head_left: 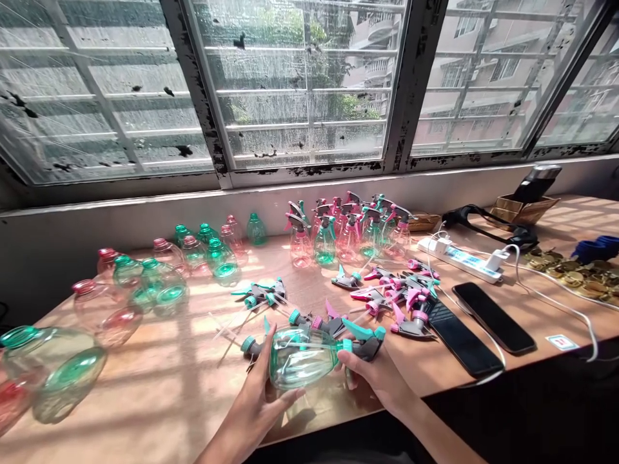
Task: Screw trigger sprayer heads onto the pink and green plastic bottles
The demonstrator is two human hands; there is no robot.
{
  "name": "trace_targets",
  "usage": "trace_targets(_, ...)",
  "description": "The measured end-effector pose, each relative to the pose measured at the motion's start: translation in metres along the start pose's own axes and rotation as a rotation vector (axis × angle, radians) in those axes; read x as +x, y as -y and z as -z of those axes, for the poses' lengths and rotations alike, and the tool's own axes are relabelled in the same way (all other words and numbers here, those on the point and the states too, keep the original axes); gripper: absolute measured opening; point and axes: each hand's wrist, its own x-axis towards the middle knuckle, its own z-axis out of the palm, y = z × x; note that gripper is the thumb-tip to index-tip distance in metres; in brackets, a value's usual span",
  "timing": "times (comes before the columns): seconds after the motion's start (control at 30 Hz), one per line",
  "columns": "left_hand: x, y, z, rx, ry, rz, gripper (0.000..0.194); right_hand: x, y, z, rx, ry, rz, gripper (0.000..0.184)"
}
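Observation:
A clear green spray bottle [302, 364] lies sideways in the air above the table's front edge, between my two hands. My left hand [264, 393] is wrapped round its base end, thumb along the underside. At the neck, my right hand [370, 374] grips the teal collar of the grey and teal spray head [365, 341], which sits on the bottle's mouth with its tube inside. Whether the collar is fully screwed down I cannot tell. Just behind the bottle lie loose spray heads, among them a teal-collared one [250, 347] and a pink one [331, 322].
Open pink and green bottles [164, 283] stand at left. Bottles with spray heads [348, 235] stand by the window wall. A pile of spray heads [396, 290] lies right of centre, beside two phones [493, 316], a white power strip [459, 260] with cables, and gold-coloured pieces [575, 274].

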Motion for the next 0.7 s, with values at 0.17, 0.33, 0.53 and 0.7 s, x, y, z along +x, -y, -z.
trace_targets(0.17, 0.0, 0.005, 0.001, -0.126, 0.016, 0.058, 0.131, -0.001, 0.0, 0.001, -0.044, 0.044, -0.041, 0.048)
trace_targets(0.33, -0.006, 0.01, 0.005, -0.139, -0.009, 0.039, 0.109, -0.004, 0.002, 0.002, -0.116, 0.07, -0.059, 0.049)
trace_targets(0.53, -0.002, 0.015, 0.006, -0.136, 0.05, -0.033, 0.112, -0.004, -0.005, 0.006, -0.05, 0.08, -0.047, 0.043)
trace_targets(0.7, -0.004, 0.021, 0.008, -0.099, 0.067, -0.052, 0.118, -0.004, -0.006, 0.005, 0.009, 0.078, -0.049, 0.04)
